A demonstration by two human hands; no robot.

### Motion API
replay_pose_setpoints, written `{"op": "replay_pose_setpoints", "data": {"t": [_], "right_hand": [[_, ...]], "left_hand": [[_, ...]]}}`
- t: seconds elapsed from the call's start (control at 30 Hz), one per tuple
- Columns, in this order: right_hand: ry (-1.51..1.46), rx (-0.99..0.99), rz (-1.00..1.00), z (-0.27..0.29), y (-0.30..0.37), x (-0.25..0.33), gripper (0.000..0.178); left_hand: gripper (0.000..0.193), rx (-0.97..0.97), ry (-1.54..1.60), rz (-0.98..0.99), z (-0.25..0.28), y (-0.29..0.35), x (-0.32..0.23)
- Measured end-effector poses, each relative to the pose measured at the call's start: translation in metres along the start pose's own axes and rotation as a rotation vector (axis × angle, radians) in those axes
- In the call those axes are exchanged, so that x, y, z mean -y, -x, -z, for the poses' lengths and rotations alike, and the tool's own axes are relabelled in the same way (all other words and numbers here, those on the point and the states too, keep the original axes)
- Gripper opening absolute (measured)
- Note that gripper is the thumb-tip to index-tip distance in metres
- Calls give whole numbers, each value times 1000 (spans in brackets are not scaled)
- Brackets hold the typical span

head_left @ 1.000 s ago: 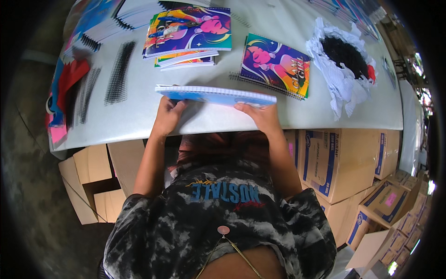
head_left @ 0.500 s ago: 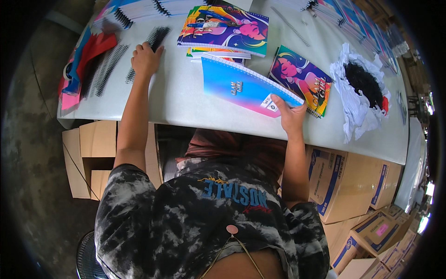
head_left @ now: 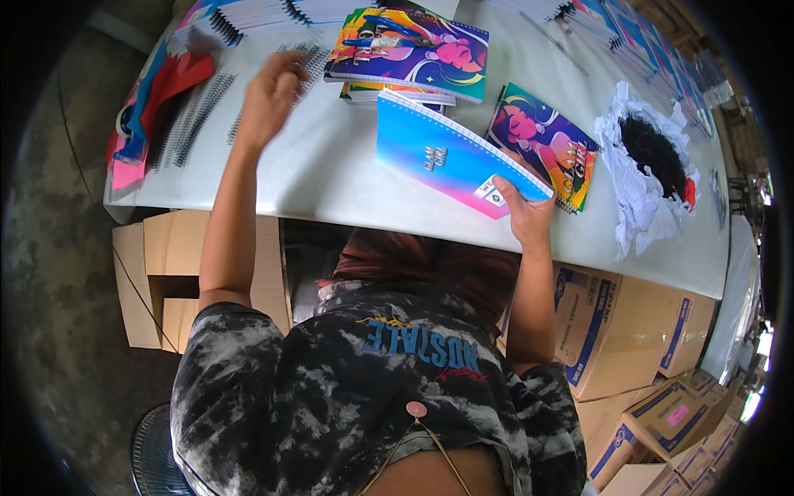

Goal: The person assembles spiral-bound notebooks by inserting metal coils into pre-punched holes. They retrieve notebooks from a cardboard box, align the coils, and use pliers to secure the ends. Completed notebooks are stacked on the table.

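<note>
A notebook [head_left: 447,157] with a blue and pink back cover is tilted up in my right hand [head_left: 527,213]. The thumb lies on that cover, near a white label; the other fingers are mostly hidden behind it. A row of punched holes runs along its upper edge. My left hand [head_left: 273,95] is raised beside a bunch of dark spiral binding coils [head_left: 313,64], its fingers bent and smeared by motion. Whether it carries a coil I cannot make out. Farther left lie more coils [head_left: 194,120].
A stack of purple-covered notebooks [head_left: 413,54] holds a blue-handled tool [head_left: 389,40]. Another notebook [head_left: 542,136] lies right of it. White crumpled wrapping [head_left: 616,182] surrounds black coil scraps [head_left: 653,153]. At the left are a tape dispenser [head_left: 128,136] and red material [head_left: 182,74]. Bound notebooks line the far edge.
My left hand has lifted off the coils and shifted slightly up and right, with its fingers curling. The notebook in my right hand has shifted slightly right in the picture.
</note>
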State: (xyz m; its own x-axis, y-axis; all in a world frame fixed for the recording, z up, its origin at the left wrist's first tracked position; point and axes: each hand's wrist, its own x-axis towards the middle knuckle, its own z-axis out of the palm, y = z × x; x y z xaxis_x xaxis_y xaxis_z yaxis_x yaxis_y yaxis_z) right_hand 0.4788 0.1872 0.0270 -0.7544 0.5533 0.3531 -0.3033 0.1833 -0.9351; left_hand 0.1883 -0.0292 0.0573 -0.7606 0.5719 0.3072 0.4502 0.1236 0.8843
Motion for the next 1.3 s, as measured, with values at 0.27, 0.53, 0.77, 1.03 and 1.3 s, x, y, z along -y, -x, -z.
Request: {"op": "replay_pose_setpoints", "data": {"t": [0.27,0.53,0.77,1.03,1.3], "right_hand": [[67,-6,44,3,6,-5,24],[116,41,116,-2,1,5,22],[115,75,66,2,3,8,23],[204,115,72,-2,15,1,26],[277,88,367,-13,19,-4,32]], "left_hand": [[41,328,-11,-78,-42,37,-35],[33,509,86,323,-32,21,-58],[19,396,-139,-246,-29,4,-60],[24,470,-756,-542,-32,6,-97],[71,52,-957,-827,-48,19,-89]]}}
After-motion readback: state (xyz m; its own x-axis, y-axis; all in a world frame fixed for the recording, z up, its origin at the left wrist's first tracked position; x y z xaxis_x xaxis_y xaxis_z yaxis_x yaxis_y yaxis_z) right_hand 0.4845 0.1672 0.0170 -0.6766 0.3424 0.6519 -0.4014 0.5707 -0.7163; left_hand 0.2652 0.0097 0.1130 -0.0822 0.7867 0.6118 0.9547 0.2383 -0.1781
